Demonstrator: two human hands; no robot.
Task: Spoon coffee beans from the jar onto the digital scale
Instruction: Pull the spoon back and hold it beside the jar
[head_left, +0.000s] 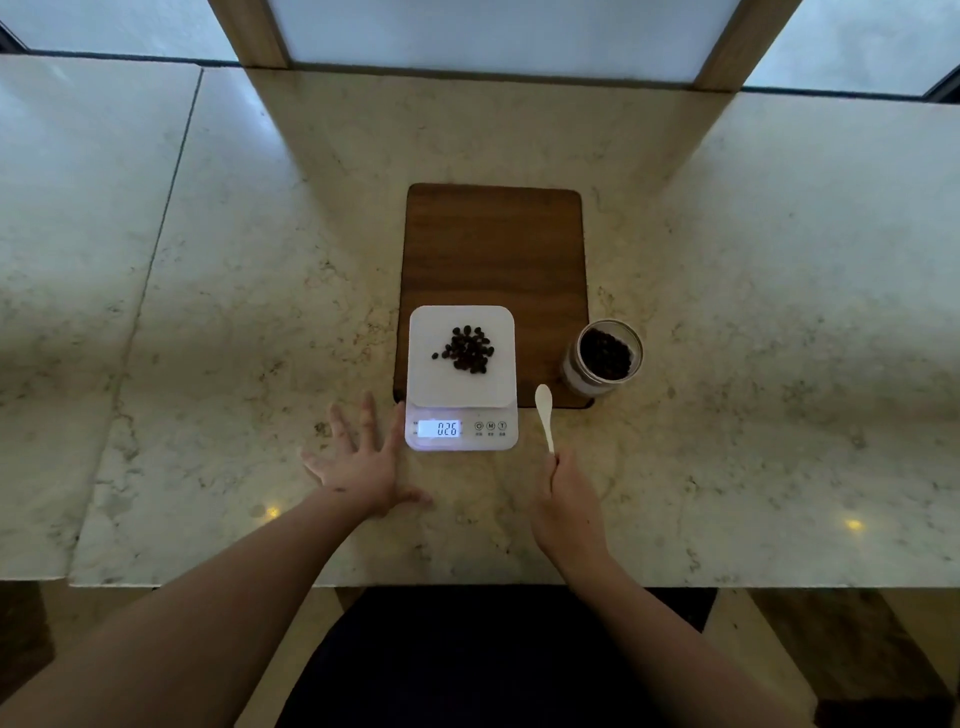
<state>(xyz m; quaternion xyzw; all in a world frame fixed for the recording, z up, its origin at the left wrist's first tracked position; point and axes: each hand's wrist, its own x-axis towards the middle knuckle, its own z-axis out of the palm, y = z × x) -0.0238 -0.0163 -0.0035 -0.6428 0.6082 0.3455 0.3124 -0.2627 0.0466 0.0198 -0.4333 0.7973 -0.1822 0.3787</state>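
A white digital scale (498, 384) stands at the near end of a wooden board; its lit display reads 026. A small pile of dark coffee beans (467, 349) lies on its platform. To the right, an open glass jar (602, 358) holds more beans. My right hand (569, 499) grips the handle of a white spoon (544, 413), whose empty bowl points away from me, between scale and jar. My left hand (363, 462) lies flat on the counter with fingers spread, just left of the scale, holding nothing.
The brown wooden board (496, 244) lies on a pale marble counter (208, 312). Wooden posts and bright window panels (493, 31) run along the far edge. The counter's near edge is just below my wrists.
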